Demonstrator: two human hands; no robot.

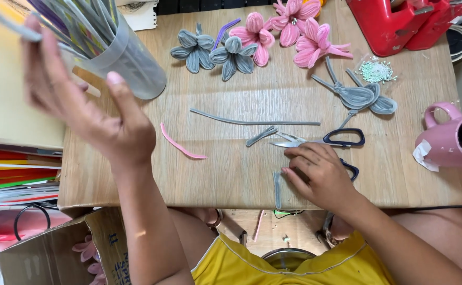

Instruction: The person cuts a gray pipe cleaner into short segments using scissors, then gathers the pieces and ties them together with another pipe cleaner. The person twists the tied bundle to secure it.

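The left hand (86, 108) is raised above the far left part of the wooden table (231, 179), open, with the fingers spread and the thumb pointing up. It holds nothing, and it is just beside a clear plastic cup (128, 58) that is tilted and full of long pipe cleaners (78, 26) in grey and other colours. I cannot tell if the fingers touch the cup.

The right hand (320, 174) rests flat on the near part of the table, palm down, with the fingers loosely curved. It lies on the black handles of the scissors (328, 141), whose blades point to the left. It is not gripping them. A short grey piece (277, 189) lies just left of this hand, at the table edge.

Between the two hands lies a short pink piece (181, 146). A long grey stem (254, 120) lies across the middle, with a small grey loop (261, 135) near it. On the far side there are two grey flowers (215, 50) and pink flowers (289, 31). A half-made grey flower (360, 95) is at the right, near a pink mug (444, 140).
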